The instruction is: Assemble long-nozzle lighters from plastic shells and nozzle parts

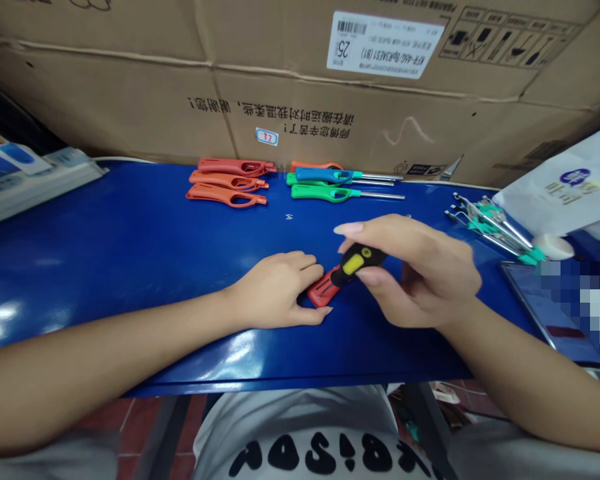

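Observation:
My left hand [280, 290] rests on the blue table [130, 253], fingers curled over a red plastic lighter shell [321, 291] and pinning it down. My right hand [420, 273] is closed round a black screwdriver with a yellow patch on its handle [357, 261]. The tool's tip points down-left into the red shell. The hands nearly touch at the shell.
At the back lie three orange lighter shells [227, 183] and assembled green, blue and orange long lighters [330, 185]. A bunch of metal and teal parts [495, 230] and a white bag [565, 187] sit at right. Cardboard boxes [300, 80] wall the rear.

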The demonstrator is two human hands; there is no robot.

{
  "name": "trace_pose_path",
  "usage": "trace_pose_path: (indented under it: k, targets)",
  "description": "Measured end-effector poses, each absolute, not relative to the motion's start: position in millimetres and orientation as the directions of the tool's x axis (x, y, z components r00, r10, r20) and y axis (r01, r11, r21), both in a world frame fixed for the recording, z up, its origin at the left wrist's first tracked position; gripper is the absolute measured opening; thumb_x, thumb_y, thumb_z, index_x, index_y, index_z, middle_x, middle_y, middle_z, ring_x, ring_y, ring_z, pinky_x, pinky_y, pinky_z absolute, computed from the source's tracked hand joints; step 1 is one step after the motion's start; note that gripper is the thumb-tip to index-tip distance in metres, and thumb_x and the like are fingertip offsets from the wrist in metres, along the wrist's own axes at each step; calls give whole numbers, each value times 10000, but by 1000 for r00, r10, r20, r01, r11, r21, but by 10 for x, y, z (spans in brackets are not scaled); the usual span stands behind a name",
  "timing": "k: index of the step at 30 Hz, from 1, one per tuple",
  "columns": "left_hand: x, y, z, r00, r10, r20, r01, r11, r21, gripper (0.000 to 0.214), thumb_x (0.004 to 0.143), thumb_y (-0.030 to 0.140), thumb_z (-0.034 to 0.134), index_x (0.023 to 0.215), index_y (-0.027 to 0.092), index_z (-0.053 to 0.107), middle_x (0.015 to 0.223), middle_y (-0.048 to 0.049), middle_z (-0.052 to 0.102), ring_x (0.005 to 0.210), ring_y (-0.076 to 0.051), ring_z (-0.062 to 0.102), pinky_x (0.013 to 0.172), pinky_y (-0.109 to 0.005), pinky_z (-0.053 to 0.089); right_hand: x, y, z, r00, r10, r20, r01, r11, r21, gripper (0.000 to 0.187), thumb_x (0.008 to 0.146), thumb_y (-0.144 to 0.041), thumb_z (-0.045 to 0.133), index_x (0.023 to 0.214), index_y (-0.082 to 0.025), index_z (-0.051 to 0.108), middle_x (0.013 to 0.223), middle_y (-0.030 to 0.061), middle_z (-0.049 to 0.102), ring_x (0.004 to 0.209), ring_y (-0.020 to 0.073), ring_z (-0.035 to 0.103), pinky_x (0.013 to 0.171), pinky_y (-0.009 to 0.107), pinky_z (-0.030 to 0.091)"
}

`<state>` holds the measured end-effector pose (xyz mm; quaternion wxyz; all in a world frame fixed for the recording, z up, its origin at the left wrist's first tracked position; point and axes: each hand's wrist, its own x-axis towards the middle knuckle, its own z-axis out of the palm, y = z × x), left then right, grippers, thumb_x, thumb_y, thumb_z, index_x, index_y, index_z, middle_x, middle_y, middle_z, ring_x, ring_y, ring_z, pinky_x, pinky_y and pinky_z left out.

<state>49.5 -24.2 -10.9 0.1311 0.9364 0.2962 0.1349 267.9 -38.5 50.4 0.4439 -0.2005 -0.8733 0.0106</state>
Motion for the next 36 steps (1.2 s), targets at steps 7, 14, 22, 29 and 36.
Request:
trace_pose_path:
  k: [7,14,22,29,36]
  targets:
    - [496,-242,-109,792,584,176,514,-794,325,313,890,486,622,902,174,645,884,-55,654,837,-231,620,726,-339,476,2678,-345,416,-513,382,769,339,913,-227,402,1040,-262,424,1427,-265,533,1058,54,753,872,190,736,722,336,625]
    - [493,-244,-114,790,583,191,514,-799,313,314,886,494,626,879,181,639,857,-43,647,822,-230,620,728,-347,476,2633,-341,434,-424,306,852,424,899,-112,343,917,-311,710,1249,-271,637,886,19,759,702,177,700,602,297,586]
    - [493,-241,-113,788,592,167,520,-786,334,316,882,490,632,909,176,647,895,-55,664,873,-243,636,761,-352,493,2648,-359,421,-477,430,766,351,893,-282,355,995,-343,585,1345,-287,575,995,47,747,756,198,696,674,358,618]
    - [486,-240,-117,791,583,185,513,-797,318,328,888,499,624,913,174,653,880,-58,658,844,-241,626,736,-350,483,2646,-396,490,-527,498,688,329,867,-375,383,1066,-305,399,1422,-255,533,1167,86,725,879,196,714,751,361,620]
    - [489,-240,-113,795,580,174,510,-796,326,311,895,493,617,908,183,639,895,-52,656,861,-243,629,746,-359,485,2663,-394,472,-499,434,750,409,881,-238,359,1008,-387,575,1355,-298,594,990,36,750,771,182,715,668,301,595]
